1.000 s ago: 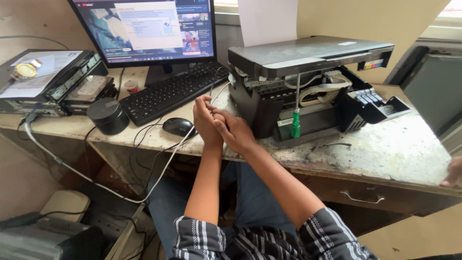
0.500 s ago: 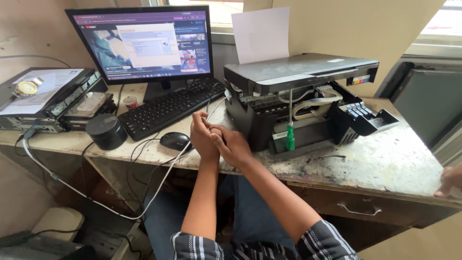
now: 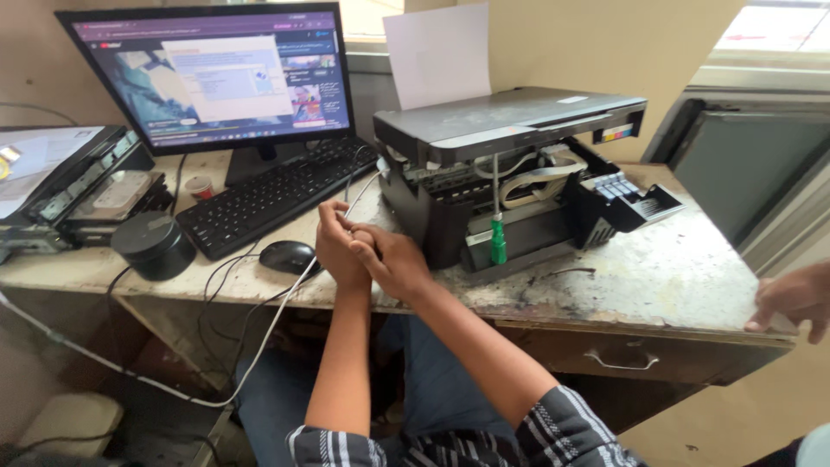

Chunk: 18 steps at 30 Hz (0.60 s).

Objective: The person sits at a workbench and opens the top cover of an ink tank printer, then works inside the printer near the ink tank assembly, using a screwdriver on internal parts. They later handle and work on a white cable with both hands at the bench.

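In the head view we see our left hand (image 3: 339,251) and right hand (image 3: 393,259) pressed together at the centre of the frame, fingers curled around a thin white cable (image 3: 290,298); we cannot tell which one grips it. The worn worktop (image 3: 657,277) carries a keyboard (image 3: 272,195), a mouse (image 3: 288,256) and an opened dark printer (image 3: 510,173). The cable runs from the printer down to the lower left.

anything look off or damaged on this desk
The printer is opened up, with a green-handled screwdriver standing upright in its exposed front. The desk top is stained and worn.
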Each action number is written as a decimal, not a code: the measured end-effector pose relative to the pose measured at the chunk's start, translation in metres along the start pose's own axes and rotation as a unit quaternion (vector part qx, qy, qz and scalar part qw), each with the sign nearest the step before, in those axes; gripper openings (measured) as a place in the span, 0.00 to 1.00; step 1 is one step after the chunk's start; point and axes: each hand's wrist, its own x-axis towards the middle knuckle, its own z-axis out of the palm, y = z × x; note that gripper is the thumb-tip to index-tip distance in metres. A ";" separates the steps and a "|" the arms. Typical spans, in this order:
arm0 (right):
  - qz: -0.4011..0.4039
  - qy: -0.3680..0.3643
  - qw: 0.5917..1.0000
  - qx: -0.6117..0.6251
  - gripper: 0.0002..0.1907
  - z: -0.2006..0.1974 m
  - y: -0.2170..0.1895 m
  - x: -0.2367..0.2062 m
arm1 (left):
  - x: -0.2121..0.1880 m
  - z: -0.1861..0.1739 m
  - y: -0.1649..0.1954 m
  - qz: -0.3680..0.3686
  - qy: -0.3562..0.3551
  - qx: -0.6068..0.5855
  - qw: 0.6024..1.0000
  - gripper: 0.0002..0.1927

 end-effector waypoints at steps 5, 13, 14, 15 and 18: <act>-0.016 0.003 0.999 -0.030 0.28 -0.002 0.000 0.005 | 0.006 0.001 0.004 -0.017 -0.020 -0.001 1.000 0.15; -0.025 0.008 1.000 -0.016 0.27 -0.002 0.003 -0.003 | -0.001 -0.001 0.004 0.000 -0.038 0.000 0.999 0.09; -0.022 0.006 1.000 -0.013 0.26 -0.003 0.003 -0.003 | -0.001 -0.001 0.005 0.009 -0.040 0.005 0.999 0.09; -0.021 0.004 1.000 -0.010 0.25 -0.003 0.003 -0.003 | -0.001 -0.002 0.006 0.018 -0.041 0.010 0.999 0.09; -0.016 -0.012 1.000 -0.008 0.23 -0.004 0.001 -0.002 | 0.000 -0.003 0.010 0.034 -0.039 0.009 0.999 0.10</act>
